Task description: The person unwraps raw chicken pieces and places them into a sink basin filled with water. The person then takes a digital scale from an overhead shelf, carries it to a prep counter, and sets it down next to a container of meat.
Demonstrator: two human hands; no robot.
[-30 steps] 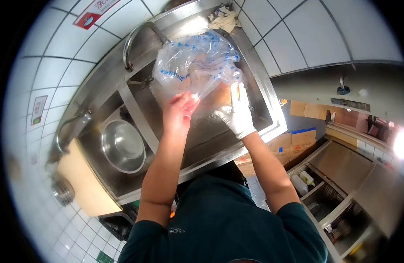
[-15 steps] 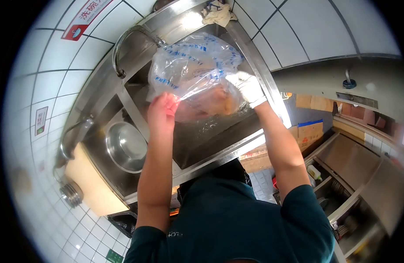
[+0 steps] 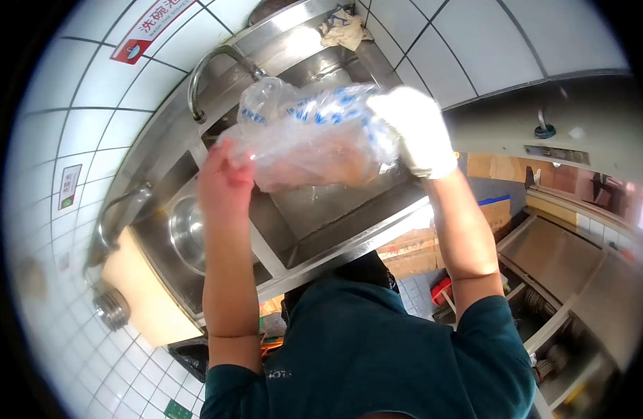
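A clear plastic bag (image 3: 314, 150) with blue print hangs over the right sink basin (image 3: 321, 209), with pinkish-orange contents inside that are blurred. My bare left hand (image 3: 227, 167) pinches the bag's left end. At the bag's right end, my right hand (image 3: 416, 133) in a white glove is closed on the plastic; its fingertips are smeared by motion. The bag is stretched between both hands, above the basin floor.
A curved faucet (image 3: 196, 84) stands behind the basins. The left basin holds a metal bowl (image 3: 187, 234). A cloth (image 3: 344, 29) lies at the back corner, a pale board (image 3: 143, 283) at the left. Cardboard (image 3: 412, 251) and open cabinets (image 3: 552, 258) are at the right.
Both hands have moved apart and raised the bag off the basin, with my left hand shifting left. The bag has turned from a spread heap into a stretched, sideways bundle.
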